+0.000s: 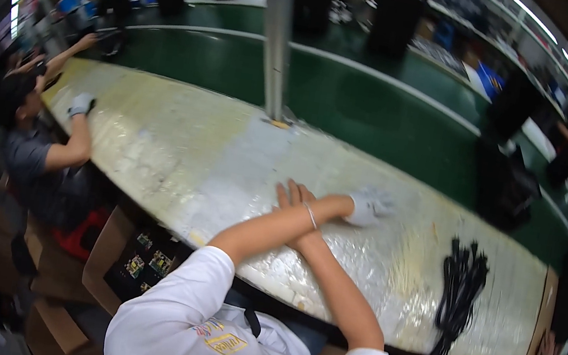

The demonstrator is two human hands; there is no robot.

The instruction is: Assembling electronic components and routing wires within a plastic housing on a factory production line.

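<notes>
My arms are crossed over the work table (pixel 175 160), which has a shiny film-like covering. My left hand (pixel 370 207), in a white glove, rests on the surface to the right of centre with its fingers stretched out. Bare and partly hidden behind my left forearm, my right hand (pixel 292 195) lies on the table left of the gloved one, fingers apart. Neither hand is seen holding anything. A bundle of black cables (pixel 457 294) lies on the table to the right, apart from both hands, its ends hanging over the near edge.
An open cardboard box (pixel 107 253) with several circuit boards (pixel 160 262) stands below the table's near edge at left. A co-worker (pixel 42 154) reaches over the table's left end. A metal post (pixel 277 35) rises at the far edge, before a green floor (pixel 357 92).
</notes>
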